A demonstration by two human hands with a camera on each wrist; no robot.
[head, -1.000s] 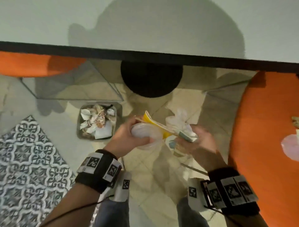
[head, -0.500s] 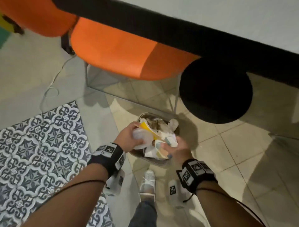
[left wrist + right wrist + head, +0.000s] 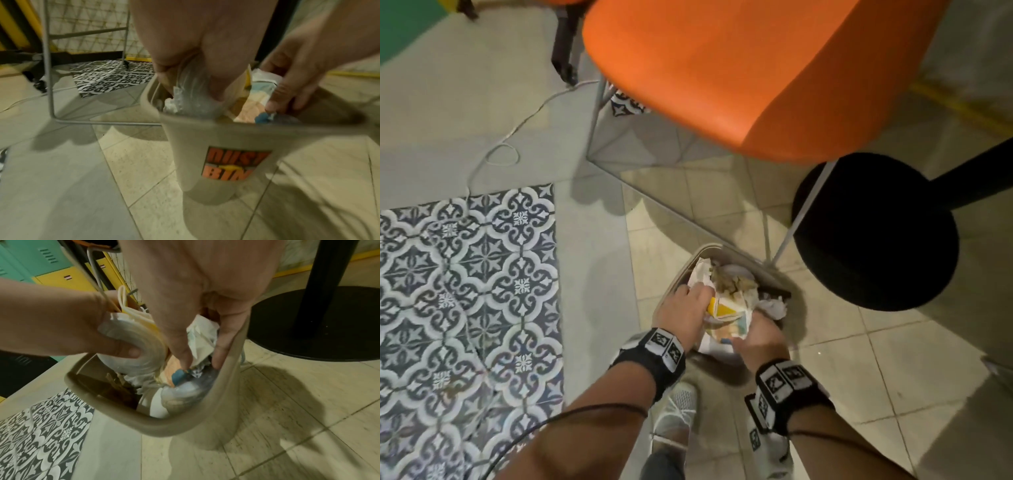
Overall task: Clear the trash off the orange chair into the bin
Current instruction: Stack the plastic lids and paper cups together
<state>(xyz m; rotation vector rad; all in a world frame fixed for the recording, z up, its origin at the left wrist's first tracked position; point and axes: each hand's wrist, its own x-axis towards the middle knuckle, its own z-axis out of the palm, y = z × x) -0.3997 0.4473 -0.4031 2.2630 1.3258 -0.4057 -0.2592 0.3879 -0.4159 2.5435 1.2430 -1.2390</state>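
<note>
Two hands [image 3: 690,315] [image 3: 760,337], one bin [image 3: 216,146], one orange chair [image 3: 722,75].

The only readable lettering is an orange and black sticker [image 3: 234,164] on the outer wall of the beige bin [image 3: 195,155], seen from the left wrist. It reads "DUST" above "BIN", slightly blurred. The square black-and-white coded tags [image 3: 666,344] on the wristbands carry patterns, no legible text.

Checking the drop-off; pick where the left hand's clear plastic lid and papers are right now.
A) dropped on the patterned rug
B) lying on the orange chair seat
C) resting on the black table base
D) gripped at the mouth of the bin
D: the left hand grips the plastic lid and papers just over the rim of the bin.
</note>
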